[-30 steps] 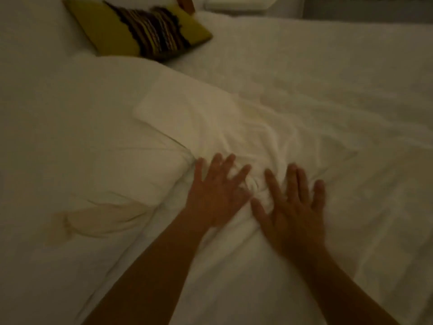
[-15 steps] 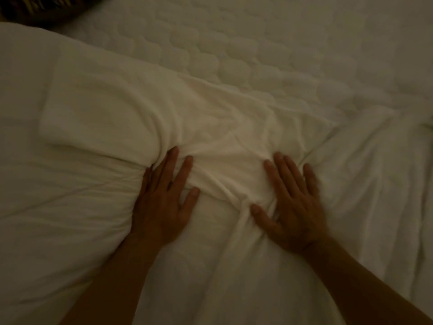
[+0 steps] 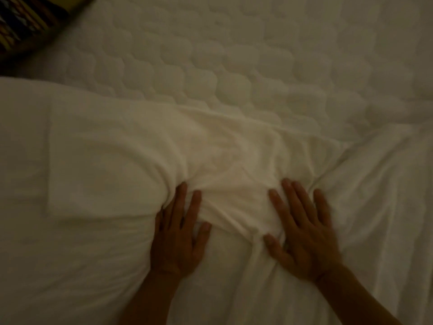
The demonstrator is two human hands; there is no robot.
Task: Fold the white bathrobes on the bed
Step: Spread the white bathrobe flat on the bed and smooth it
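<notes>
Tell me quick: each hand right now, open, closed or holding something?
Left hand: open, fingers straight, pressing flat on the white bathrobe.
Right hand: open, fingers spread, pressing flat on the same bathrobe, holding nothing.

We saw dim, warm yellowish light, soft blur throughout, right hand [image 3: 304, 240] smeared at its edge, cushion [image 3: 25, 22] corner darkest.

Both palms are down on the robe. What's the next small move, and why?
Probably sweep the hands apart. The left hand and right hand lie flat, fingers straight, on the white bathrobe, and the cloth is bunched into creases between them. Sliding outward should flatten that ridge before any fold is made.
</notes>
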